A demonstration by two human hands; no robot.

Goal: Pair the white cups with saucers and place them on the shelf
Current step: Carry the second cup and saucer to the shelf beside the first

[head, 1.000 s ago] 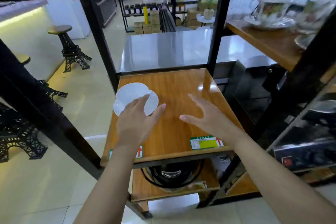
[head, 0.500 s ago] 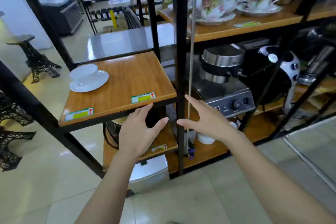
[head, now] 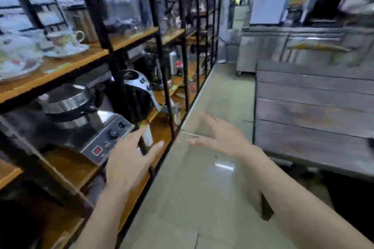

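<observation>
My left hand hovers with spread fingers in front of the black-framed wooden shelf, holding nothing. My right hand is stretched out over the floor aisle, fingers apart and empty. The white cup on its saucer is out of view. Flower-patterned cups on saucers stand on the upper shelf board at the left. The picture is blurred by motion.
A steel waffle maker and a black-and-white appliance sit on the lower shelf boards. A grey plank table stands on the right. Steel cabinets line the far wall. A tiled aisle runs between shelf and table.
The view has swung right, away from the shelf board with the white cup and saucer, toward the aisle and the plank table. Both empty hands moved along with it.
</observation>
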